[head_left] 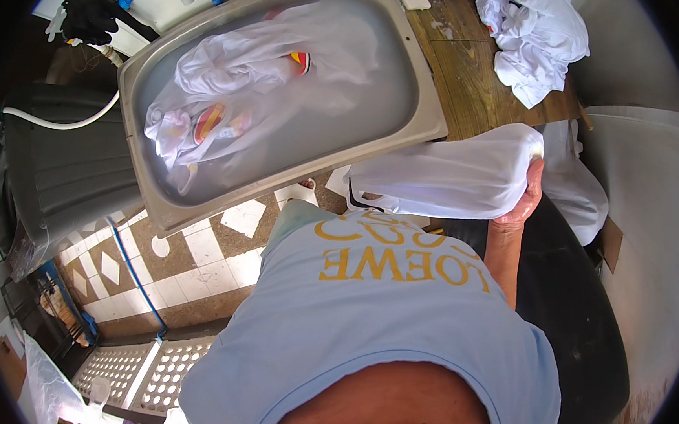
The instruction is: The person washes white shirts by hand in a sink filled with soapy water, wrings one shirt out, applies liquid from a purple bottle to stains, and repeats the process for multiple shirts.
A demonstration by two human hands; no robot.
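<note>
A white garment (445, 170) stretches across in front of me, beside the near right edge of the sink. At its right end my right hand (523, 200) is closed on the cloth, with part of the fingers hidden by it. My left hand does not show. In the beige sink (278, 189), filled with cloudy water, soaks more white clothing (227, 70). Red and yellow patches show on the soaking clothing.
A pile of white clothes (536, 41) lies on the wooden counter (463, 79) right of the sink. More white cloth (574, 181) hangs below it. Left of the sink are a dark ribbed bin (67, 165), a white hose (70, 125) and black gloves (93, 17).
</note>
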